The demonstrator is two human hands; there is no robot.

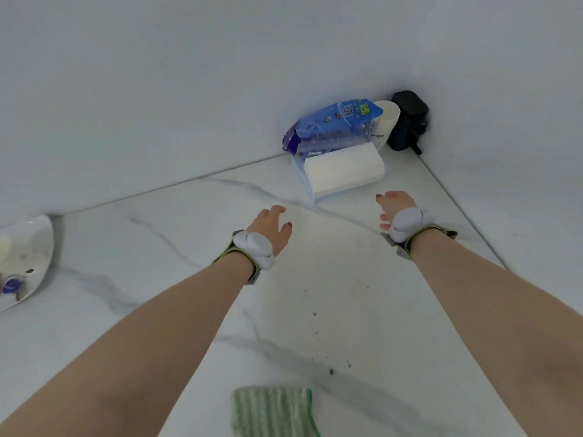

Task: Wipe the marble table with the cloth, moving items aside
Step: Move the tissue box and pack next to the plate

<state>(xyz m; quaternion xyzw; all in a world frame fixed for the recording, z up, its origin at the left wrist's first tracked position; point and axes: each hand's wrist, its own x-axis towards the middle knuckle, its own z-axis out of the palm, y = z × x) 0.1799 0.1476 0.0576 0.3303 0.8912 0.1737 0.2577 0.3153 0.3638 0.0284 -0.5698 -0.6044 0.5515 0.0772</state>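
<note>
A green striped cloth (273,411) lies folded on the white marble table (157,263) at the near edge, between my forearms. Both arms reach out over the table toward the far corner. My left hand (271,227) hovers with fingers apart and holds nothing. Further right, my right hand (394,206) is also empty with fingers spread, just short of a white stack of paper towels (344,170). A blue plastic packet (331,127) rests on top of that stack. Dark crumbs (331,370) dot the marble between my arms.
In the far right corner stand stacked white paper cups (388,121) and a black device (408,121) against the wall. A white dish (25,260) with small items sits at the left edge. Walls close off the table at the back and right.
</note>
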